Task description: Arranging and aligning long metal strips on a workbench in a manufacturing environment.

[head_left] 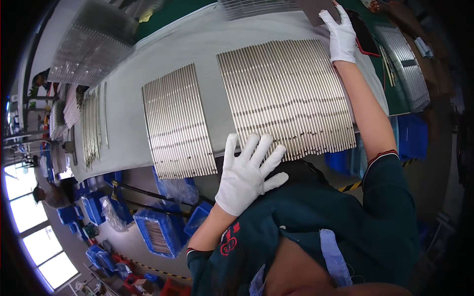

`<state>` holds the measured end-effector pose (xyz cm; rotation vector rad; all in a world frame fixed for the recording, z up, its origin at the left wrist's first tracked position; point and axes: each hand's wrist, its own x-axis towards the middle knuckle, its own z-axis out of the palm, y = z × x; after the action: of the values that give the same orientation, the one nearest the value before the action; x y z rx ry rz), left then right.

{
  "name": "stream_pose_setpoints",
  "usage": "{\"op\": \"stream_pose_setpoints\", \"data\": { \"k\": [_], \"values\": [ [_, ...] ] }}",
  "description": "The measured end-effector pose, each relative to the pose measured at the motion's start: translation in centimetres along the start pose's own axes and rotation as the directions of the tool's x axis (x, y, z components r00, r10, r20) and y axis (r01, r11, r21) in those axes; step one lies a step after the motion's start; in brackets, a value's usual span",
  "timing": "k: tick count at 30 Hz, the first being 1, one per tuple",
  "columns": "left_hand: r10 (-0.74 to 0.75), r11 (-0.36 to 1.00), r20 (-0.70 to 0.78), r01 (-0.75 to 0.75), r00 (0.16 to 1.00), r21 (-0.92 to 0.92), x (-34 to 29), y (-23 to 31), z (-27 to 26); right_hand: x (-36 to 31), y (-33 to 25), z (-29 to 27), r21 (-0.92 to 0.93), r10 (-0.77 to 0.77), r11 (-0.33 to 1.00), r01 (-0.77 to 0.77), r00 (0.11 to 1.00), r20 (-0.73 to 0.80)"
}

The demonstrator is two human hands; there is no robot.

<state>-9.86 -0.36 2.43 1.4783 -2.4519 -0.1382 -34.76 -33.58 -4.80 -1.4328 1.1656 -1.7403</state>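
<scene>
A wide sheet of thin metal rods (pixel 289 98) lies flat on the pale cloth-covered table (pixel 197 44), the rods packed side by side, silvery with a faint brass tint and crossed by dark specks in loose bands. It sits at the near right part of the table, its near edge overhanging the table's rim slightly. The left hand (pixel 247 175), in a white glove, rests with fingers spread open and flat on the near edge of this sheet. The right hand (pixel 340 37), also gloved white, reaches to the sheet's far right corner, fingers extended rather than curled, touching a dark flat panel (pixel 316 10) there; whether it pinches anything cannot be told.

Just to the left lies a narrower rod sheet (pixel 177 123), apart from the first by a strip of bare cloth. Further left a loose bundle of rods (pixel 94 123) lies by the table's end, and trays of more rods (pixel 91 47) stand beyond. A dark phone with a red edge (pixel 363 34) lies near the right hand.

Below the table, blue plastic crates (pixel 158 232) stand on a grey floor, and bright windows (pixel 34 232) fill the lower left.

Each rod's long axis runs from the near edge away toward the far side, leaning slightly leftward as it recedes; the row itself spans left to right.
</scene>
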Motion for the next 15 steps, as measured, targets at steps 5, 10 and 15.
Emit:
{"op": "stream_pose_setpoints", "data": {
  "k": [5, 10, 15],
  "values": [
    [-0.069, 0.997, 0.014, 0.069, 0.997, 0.047, -1.7, -0.6, -0.6, 0.1, 0.0, -0.2, -0.047, 0.02, 0.999, -0.022, 0.998, -0.054],
    [-0.178, 0.976, 0.049, 0.17, 0.983, 0.135, -3.9, -1.7, -1.7, 0.3, -1.4, -0.9, -0.078, 0.075, 0.994, -0.082, 0.993, -0.088],
    [-0.168, 0.979, 0.032, 0.163, 0.985, 0.118, -4.1, -1.9, -1.4, 0.8, 0.1, -1.6, -0.009, 0.047, 0.999, -0.048, 0.995, -0.087]
  ]
}}
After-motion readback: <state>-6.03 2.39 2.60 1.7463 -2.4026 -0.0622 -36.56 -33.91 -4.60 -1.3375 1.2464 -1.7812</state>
